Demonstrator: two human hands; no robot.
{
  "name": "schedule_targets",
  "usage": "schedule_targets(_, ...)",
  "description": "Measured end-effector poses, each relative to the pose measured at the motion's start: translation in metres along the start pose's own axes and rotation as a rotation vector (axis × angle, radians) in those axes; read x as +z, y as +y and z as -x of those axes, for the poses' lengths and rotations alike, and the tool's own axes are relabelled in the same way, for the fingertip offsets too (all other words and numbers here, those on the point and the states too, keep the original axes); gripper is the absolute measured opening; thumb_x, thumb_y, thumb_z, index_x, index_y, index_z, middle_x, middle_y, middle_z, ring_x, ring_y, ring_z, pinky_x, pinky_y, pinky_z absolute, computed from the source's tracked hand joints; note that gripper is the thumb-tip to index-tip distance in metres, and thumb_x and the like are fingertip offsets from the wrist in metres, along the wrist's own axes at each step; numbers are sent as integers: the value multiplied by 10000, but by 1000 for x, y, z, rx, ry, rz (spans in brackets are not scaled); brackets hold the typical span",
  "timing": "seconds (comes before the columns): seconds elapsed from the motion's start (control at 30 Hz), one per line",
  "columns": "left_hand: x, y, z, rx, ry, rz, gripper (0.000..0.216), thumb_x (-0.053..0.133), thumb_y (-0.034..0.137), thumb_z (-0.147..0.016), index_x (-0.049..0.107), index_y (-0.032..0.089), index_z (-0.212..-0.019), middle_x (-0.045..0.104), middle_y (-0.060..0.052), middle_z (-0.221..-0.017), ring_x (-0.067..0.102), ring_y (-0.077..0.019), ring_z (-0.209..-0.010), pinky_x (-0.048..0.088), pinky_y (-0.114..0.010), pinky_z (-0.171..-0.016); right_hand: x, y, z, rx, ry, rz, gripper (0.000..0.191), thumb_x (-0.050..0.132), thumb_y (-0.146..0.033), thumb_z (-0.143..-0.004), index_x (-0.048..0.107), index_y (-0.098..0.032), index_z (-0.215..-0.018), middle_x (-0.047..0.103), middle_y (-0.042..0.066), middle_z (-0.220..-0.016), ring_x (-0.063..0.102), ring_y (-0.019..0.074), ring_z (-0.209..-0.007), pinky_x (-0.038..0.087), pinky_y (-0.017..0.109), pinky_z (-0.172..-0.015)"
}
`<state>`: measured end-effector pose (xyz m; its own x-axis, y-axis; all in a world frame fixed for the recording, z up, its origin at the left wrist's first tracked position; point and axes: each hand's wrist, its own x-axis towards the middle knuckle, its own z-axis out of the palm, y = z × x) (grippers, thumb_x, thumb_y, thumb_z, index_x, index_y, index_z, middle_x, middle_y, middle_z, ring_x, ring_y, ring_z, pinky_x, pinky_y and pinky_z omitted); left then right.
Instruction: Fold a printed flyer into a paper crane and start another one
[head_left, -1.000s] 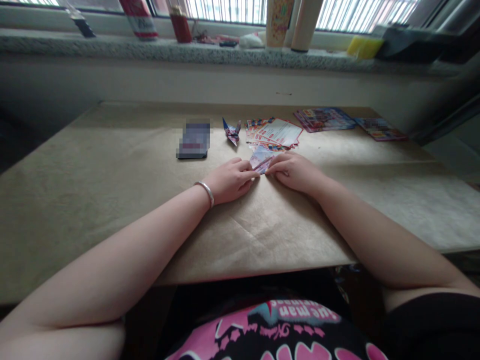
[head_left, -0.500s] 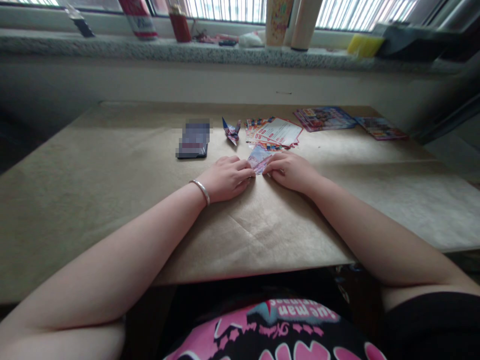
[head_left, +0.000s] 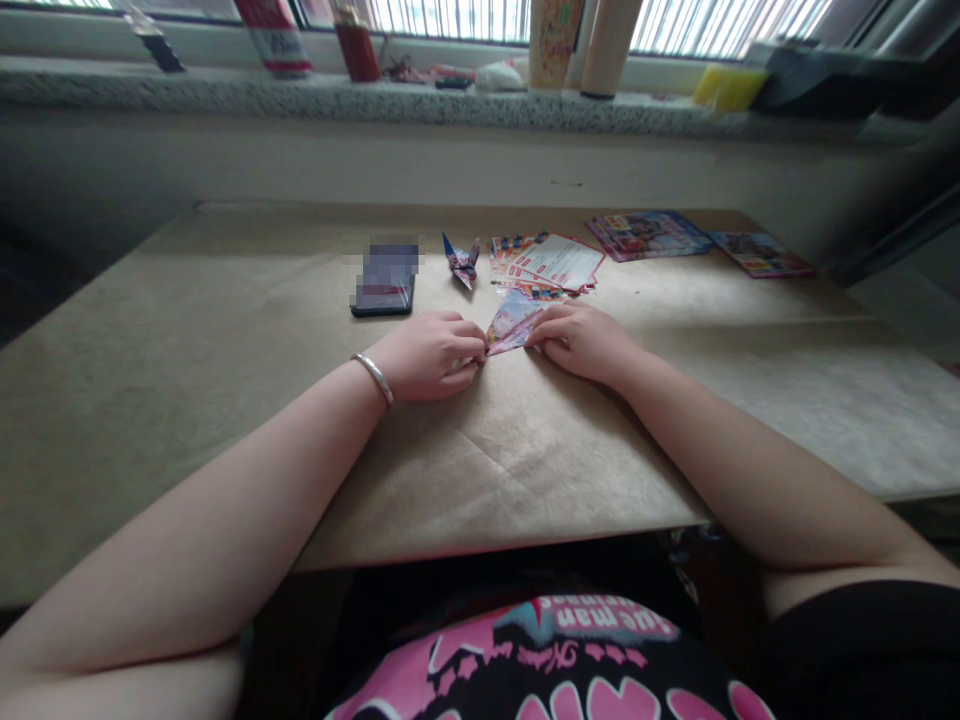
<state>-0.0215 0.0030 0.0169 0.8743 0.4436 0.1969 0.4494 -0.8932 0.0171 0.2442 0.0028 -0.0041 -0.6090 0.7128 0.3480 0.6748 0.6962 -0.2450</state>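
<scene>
A pink and lilac printed sheet of origami paper (head_left: 511, 318), folded to a point on its left, lies flat on the table between my hands. My left hand (head_left: 435, 352), below a silver bangle (head_left: 373, 379), is closed with thumb and fingertips at the paper's left corner. On the right side, the fingers of my right hand (head_left: 577, 338) are bent and pinch the paper's near edge, covering part of it. Just beyond the paper stands a folded paper crane (head_left: 461, 262) in blue and pink.
A phone (head_left: 385, 280) lies left of the crane. Behind the paper are fanned printed cards (head_left: 556, 262), with colourful booklets (head_left: 651, 236) farther right. Bottles, a yellow object (head_left: 729, 88) and small items line the granite windowsill (head_left: 420, 110).
My left hand has slid left and slightly toward me, uncovering more of the paper's left corner. My right hand has stayed nearly still on the paper.
</scene>
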Motion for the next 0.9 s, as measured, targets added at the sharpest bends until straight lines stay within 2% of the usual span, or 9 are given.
schedule_targets(0.3, -7, -1, 5, -6, -8, 76, 262, 469, 240, -855, 726, 191, -870, 749, -69, -1035, 658, -206, -953, 529, -352, -873, -2, 1, 1, -18, -30, 35, 288, 515, -150, -862, 779, -248, -923, 728, 47, -1040, 605, 225, -988, 462, 381, -904)
schedule_targets(0.53, -7, -4, 8, -34, -37, 85, 284, 466, 247, -847, 736, 209, -925, 747, -36, -1089, 658, -190, -986, 530, -320, -893, -4, 0, 1, -46, -42, 79, 292, 507, -160, -875, 773, -252, -954, 728, 48, -1055, 596, 235, -995, 454, 388, -893)
schedule_targets(0.9, -9, -3, 7, -57, -15, 77, 312, 438, 245, -871, 738, 193, -938, 746, -64, -958, 673, -179, -885, 517, -295, -838, -5, -3, 2, -83, -59, 158, 292, 482, -170, -897, 749, -231, -998, 712, 72, -1066, 574, 245, -995, 446, 383, -867)
